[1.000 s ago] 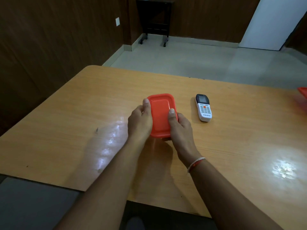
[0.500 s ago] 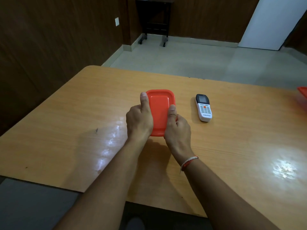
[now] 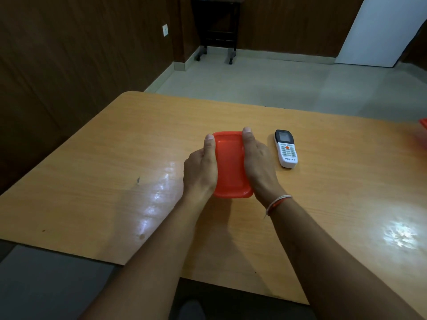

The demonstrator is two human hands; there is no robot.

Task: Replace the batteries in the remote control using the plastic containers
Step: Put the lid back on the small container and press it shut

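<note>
A: What sits at the centre of the wooden table (image 3: 97, 172)?

B: An orange plastic container (image 3: 230, 167), lid side up, long axis pointing away from the person. It is held between both hands, above or on the tabletop; contact with the surface cannot be told from here.

A: And the hands?

B: The left hand (image 3: 200, 172) grips the container's left long edge, thumb laid along the rim, the other fingers curled out of sight underneath. The right hand (image 3: 260, 165) grips the right long edge in the same way, thumb stretched to the far corner. A thread bracelet (image 3: 278, 202) circles the right wrist.

A: Where is the remote?

B: The remote control (image 3: 286, 148), white with a dark screen end and the word VOLTAS near its lower end, lies face up on the table just right of the right hand, not touching it.

A: Anything else?

B: At the far right edge, a corner of a second orange container (image 3: 423, 123). Beyond the table: pale floor, dark wall panelling, a black wheeled stand (image 3: 216, 31).
</note>
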